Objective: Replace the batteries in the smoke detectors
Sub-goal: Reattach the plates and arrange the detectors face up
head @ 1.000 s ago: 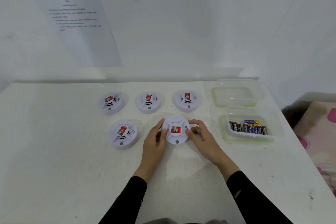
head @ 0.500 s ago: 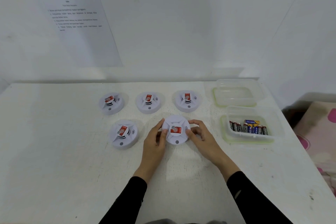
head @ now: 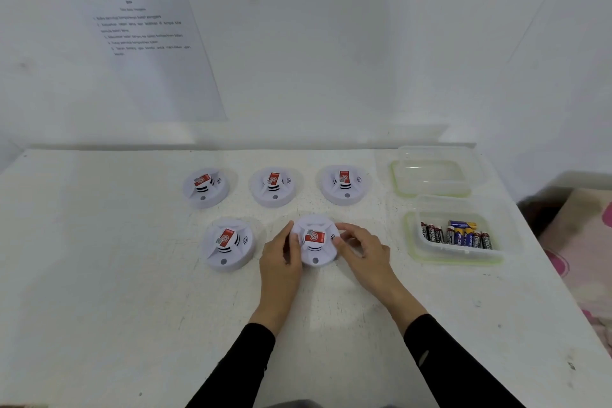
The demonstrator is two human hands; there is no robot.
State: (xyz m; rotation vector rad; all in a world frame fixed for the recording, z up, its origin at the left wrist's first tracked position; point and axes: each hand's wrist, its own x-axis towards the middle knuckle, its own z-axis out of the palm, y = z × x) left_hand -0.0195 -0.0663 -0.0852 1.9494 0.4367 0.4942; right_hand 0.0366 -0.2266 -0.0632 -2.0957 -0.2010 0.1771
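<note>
Two hands on the nearest smoke detector (head: pixel 316 242), left hand (head: pixel 280 263) and right hand (head: pixel 362 252) curling fingers round its rim, batteries (head: pixel 457 235) in a clear tub (head: pixel 457 260) nearby

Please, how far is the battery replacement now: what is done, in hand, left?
Done: nothing visible; the far tub looks empty, batteries lie in the near tub. In hand: left hand and right hand hold the front-right detector. Left: it, the front-left detector and the back three.
</note>
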